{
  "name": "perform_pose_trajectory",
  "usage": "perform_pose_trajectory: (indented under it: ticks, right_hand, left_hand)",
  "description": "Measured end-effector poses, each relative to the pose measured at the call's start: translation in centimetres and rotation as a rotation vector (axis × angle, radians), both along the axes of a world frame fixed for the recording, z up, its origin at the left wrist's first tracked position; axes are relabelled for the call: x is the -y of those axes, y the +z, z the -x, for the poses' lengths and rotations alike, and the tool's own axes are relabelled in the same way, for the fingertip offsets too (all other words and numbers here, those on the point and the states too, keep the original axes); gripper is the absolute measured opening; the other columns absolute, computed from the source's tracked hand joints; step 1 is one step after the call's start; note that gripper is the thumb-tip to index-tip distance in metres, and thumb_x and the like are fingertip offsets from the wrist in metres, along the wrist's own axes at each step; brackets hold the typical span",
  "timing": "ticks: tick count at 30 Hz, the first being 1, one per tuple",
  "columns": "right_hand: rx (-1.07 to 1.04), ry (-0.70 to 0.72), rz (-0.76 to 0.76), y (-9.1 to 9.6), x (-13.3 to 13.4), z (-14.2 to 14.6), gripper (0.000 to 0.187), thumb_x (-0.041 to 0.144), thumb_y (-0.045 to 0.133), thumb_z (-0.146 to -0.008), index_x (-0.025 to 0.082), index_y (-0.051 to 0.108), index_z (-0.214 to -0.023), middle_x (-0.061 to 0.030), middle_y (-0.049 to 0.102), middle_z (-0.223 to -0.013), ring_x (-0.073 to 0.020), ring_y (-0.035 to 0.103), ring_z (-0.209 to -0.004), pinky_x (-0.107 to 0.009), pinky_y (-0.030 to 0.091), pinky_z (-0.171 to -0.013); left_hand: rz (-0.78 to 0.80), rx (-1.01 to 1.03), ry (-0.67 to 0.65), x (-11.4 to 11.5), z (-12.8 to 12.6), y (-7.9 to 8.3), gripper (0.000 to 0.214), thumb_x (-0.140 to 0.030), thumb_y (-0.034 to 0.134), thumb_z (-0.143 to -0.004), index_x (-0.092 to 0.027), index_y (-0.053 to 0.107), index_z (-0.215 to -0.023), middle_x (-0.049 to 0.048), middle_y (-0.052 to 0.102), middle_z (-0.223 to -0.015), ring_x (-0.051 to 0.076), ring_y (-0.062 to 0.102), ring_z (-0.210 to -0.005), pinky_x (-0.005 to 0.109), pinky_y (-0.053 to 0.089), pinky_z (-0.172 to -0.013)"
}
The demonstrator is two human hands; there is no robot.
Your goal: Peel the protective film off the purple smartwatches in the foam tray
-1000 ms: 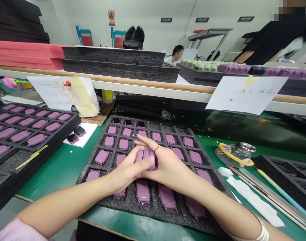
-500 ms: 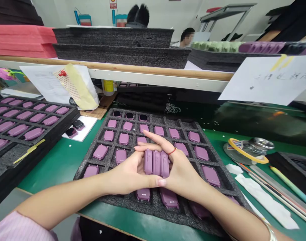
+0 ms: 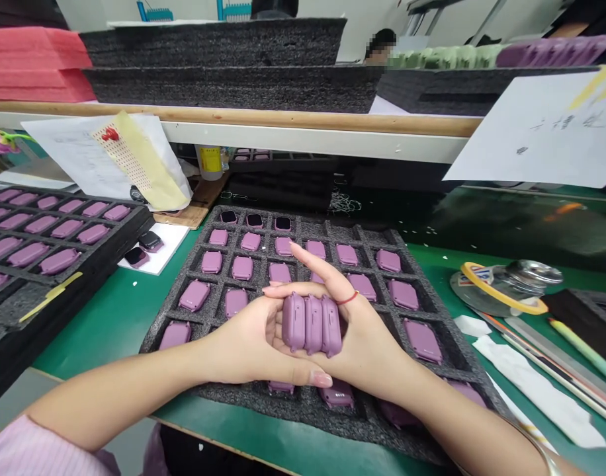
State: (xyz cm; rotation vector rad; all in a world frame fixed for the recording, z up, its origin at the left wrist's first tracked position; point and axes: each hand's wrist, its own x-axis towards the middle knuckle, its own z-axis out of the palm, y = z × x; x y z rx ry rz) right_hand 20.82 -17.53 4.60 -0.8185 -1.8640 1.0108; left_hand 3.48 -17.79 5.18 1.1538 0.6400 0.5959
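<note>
Three purple watch cases (image 3: 313,324) stand side by side on edge, enclosed between my cupped hands. My left hand (image 3: 251,337) curls round their left side, with its thumb stretched across below them. On the other side my right hand (image 3: 367,334) wraps the row, its index finger extended toward the upper left; some fingertips are hidden behind the cases. Both hands are above a dark grey foam tray (image 3: 170,301), whose cells hold many purple watch cases lying flat. In its back row lie three watch cases with black screens (image 3: 254,221) facing up.
A second foam tray (image 3: 45,297) of purple cases stands at left, beside two dark-screened watches (image 3: 151,241) on white paper. At right are a glass jar (image 3: 526,281) with metal top, tissue (image 3: 536,390) and long thin sticks. A shelf edge (image 3: 303,139) crosses overhead; a person is beyond.
The view has tilted down slightly. My hands still hold the three watch cases, which now lean more to the right and show more of their faces.
</note>
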Motion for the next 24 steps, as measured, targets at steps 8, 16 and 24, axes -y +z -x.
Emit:
perform_pose_trajectory:
  ticks: [8,16,24]
  right_hand:
    - [-0.009,0.01,0.038,-0.24,-0.09,-0.04,0.102,0.016,0.084,-0.07,0.03,0.028,-0.154,-0.0032,0.074,-0.12,-0.0239,0.071,-0.111,-0.043,0.057,-0.101]
    - [-0.044,0.035,0.101,-0.26,-0.06,-0.33,0.1,0.019,0.083,-0.072,0.031,0.027,-0.154,-0.0055,0.072,-0.124,-0.0245,0.072,-0.108,-0.042,0.061,-0.093]
    - [-0.015,0.034,0.099,-0.15,-0.19,-0.24,0.104,0.017,0.083,-0.071,0.029,0.024,-0.156,-0.0038,0.073,-0.122,-0.0231,0.07,-0.113,-0.042,0.055,-0.102]
  left_hand:
    - [0.002,0.032,-0.007,-0.12,0.01,-0.35,0.047,-0.017,0.085,-0.069,-0.02,0.062,-0.109,0.0025,0.068,-0.098,0.019,0.067,-0.097,0.036,0.054,-0.088]
    - [0.007,0.06,0.021,-0.01,0.32,-0.47,0.042,-0.028,0.076,-0.082,-0.017,0.06,-0.119,0.0113,0.069,-0.117,0.025,0.066,-0.114,0.042,0.05,-0.101]
    - [0.058,-0.001,0.028,-0.01,-0.01,-0.84,0.06,-0.023,0.089,-0.067,-0.019,0.058,-0.118,0.009,0.07,-0.115,0.024,0.068,-0.111,0.041,0.054,-0.096]
